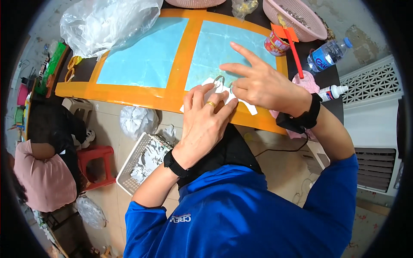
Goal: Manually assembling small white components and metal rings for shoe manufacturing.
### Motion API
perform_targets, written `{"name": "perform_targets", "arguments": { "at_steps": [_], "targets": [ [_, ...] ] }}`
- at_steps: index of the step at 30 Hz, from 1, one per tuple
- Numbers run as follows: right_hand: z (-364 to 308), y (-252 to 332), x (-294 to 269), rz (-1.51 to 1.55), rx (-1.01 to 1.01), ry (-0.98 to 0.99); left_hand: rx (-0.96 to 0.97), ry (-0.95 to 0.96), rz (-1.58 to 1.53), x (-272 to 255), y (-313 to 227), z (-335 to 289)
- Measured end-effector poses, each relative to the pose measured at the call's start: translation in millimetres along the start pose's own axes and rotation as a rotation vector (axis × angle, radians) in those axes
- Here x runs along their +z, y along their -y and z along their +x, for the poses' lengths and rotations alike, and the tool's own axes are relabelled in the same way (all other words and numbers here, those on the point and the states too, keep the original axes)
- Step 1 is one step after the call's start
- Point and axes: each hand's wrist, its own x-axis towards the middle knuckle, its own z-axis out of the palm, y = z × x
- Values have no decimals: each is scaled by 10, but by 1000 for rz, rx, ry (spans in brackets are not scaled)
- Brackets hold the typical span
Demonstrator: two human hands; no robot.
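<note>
My left hand (202, 118), with a ring on one finger, bends its fingers over a white, flat, paper-like piece (251, 108) at the table's near edge. Its fingertips press and hold the piece there. At the same piece, my right hand (264, 84) has a closed thumb and forefinger, while two other fingers stretch out toward the far left. What this pinch holds is too small to make out. A thin grey loop (220, 80) stands up from the white piece between the hands. Part of the piece is hidden under my fingers.
Blue sheets bordered by orange tape cover the table (178, 56). Around it are a clear plastic bag (109, 26), pink basket (297, 19), red tub (275, 44), water bottle (329, 55) and white bottle (332, 93). Below stands a crate of white pieces (129, 165); a person (45, 176) sits left.
</note>
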Motion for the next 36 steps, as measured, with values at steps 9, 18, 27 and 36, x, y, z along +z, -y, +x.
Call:
{"name": "perform_targets", "arguments": {
  "at_steps": [9, 18, 27, 36],
  "targets": [
    [16, -80, 55, 85, -40, -47, -4, 3, 7, 10, -14, -4],
    [-3, -78, 124, 41, -65, -105, -14, -1, 23, 14, -15, -14],
    [-119, 11, 157, -38, 1, -80, -4, -9, 48, 26, -9, -23],
    [-194, 231, 155, -21, 178, -132, -7, 6, 41, 20, -33, -2]
  ]
}}
